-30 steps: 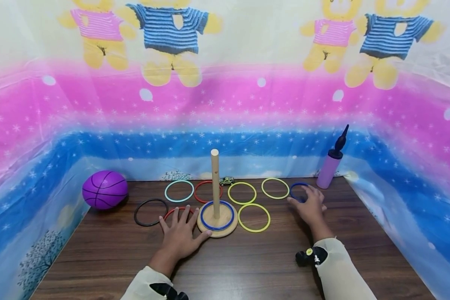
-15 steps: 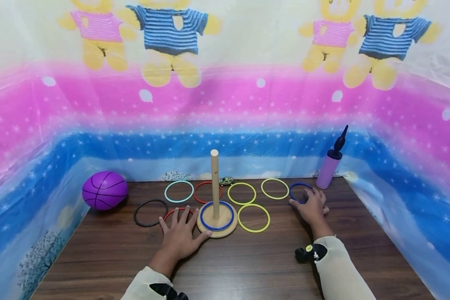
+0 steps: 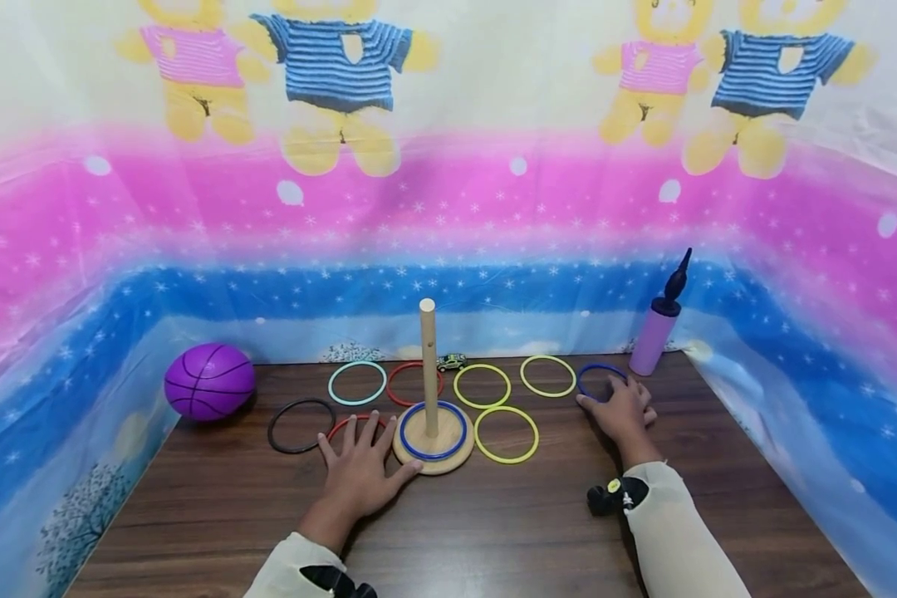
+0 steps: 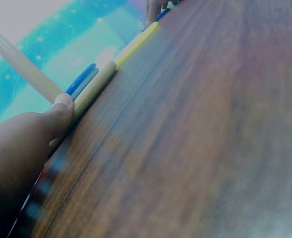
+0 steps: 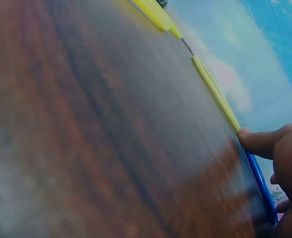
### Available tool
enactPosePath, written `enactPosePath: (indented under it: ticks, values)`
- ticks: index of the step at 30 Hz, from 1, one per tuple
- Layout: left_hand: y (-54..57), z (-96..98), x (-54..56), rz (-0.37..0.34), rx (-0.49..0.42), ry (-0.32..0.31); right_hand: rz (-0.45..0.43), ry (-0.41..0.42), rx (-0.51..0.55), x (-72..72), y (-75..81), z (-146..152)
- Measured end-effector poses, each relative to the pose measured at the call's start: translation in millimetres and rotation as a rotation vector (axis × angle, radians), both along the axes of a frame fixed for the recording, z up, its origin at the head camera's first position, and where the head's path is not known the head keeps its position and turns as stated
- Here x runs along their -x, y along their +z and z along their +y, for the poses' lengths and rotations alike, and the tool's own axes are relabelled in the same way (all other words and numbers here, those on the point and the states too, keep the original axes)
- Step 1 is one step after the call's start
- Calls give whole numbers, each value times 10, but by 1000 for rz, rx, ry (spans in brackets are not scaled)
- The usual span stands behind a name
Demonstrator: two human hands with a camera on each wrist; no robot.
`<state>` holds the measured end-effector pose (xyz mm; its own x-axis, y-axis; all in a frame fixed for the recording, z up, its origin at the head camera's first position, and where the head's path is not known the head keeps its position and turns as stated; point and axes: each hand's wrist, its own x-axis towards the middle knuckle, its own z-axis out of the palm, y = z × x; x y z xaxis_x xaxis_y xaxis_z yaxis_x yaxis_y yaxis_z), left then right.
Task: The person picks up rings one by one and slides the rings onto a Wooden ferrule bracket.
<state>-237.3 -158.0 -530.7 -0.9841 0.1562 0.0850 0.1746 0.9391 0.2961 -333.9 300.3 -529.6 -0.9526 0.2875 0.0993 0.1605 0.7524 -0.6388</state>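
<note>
My left hand [image 3: 359, 475] lies flat with fingers spread, its fingertips over a red ring [image 3: 341, 427] and its thumb at the edge of the round wooden base [image 3: 448, 465]. An upright wooden peg [image 3: 428, 357] rises from that base, with a blue ring [image 3: 402, 440] lying around its foot. At the right, my right hand [image 3: 622, 415] grips another blue ring [image 3: 590, 370], fingers curled over it and thumb at its near left edge. In the right wrist view this blue ring [image 5: 260, 181] lies low along the tabletop beneath the hand.
Yellow rings [image 3: 507, 462] lie right of the base. A black ring [image 3: 269, 432], a light blue ring [image 3: 330, 386] and another red ring [image 3: 390, 390] are at left and behind. A purple ball [image 3: 209, 382], toy car [image 3: 452, 362] and purple hand pump [image 3: 652, 340] stand near the printed cloth.
The right hand has shifted slightly, its fingers now showing more of the blue ring's far edge. The left hand and the other rings have stayed put.
</note>
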Motion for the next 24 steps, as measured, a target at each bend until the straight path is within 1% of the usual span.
enactPosePath:
  ticks: [9,17,24]
  values:
    - [-8,0,0,0,-4,2,28,-32,-5,36,-1,0]
    - [-12,-2,12,3,-10,-1,-26,-48,-27,45,24,-1]
    - [-21,-11,13,3,-11,-2,-40,-74,-33,35,14,-5]
